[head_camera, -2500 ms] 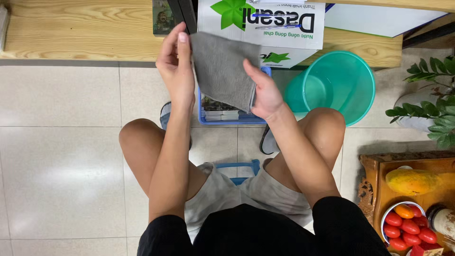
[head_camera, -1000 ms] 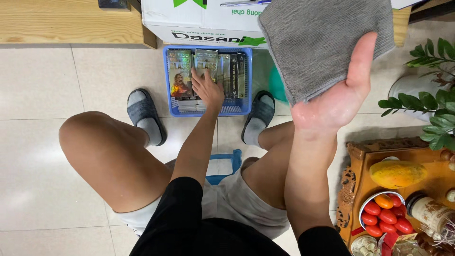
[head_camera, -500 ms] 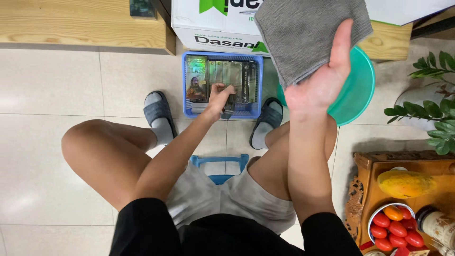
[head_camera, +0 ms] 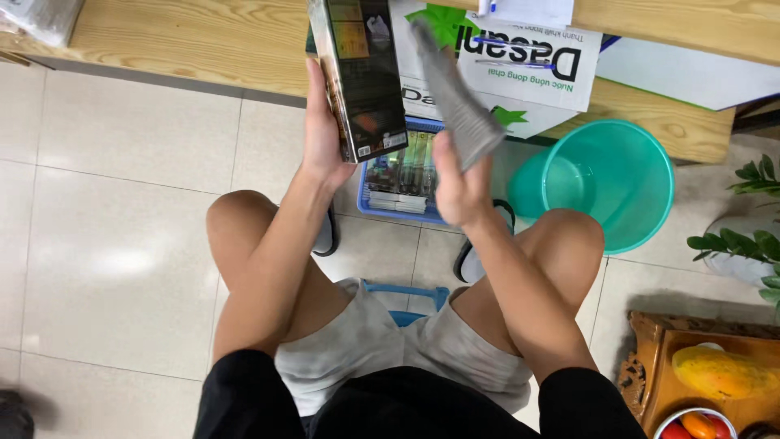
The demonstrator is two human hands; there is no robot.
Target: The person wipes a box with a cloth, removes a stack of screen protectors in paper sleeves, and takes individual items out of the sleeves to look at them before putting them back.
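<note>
Box (head_camera: 361, 77) sits upright in the left hand (head_camera: 325, 134), long axis running 12 to 6, and the right hand (head_camera: 457, 189) grips a grey cloth (head_camera: 457, 106) just at its 3 o'clock.

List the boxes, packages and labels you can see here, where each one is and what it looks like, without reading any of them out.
Dark box: held upright in the left hand, tall, flat, black with orange and grey print.
Cardboard carton: under the wooden bench, white with green leaf shapes and dark lettering.
Packets in the blue crate: on the floor between the feet, thin, colourful, standing in a row.
Grey cloth: in the right hand, unlabelled.
</note>
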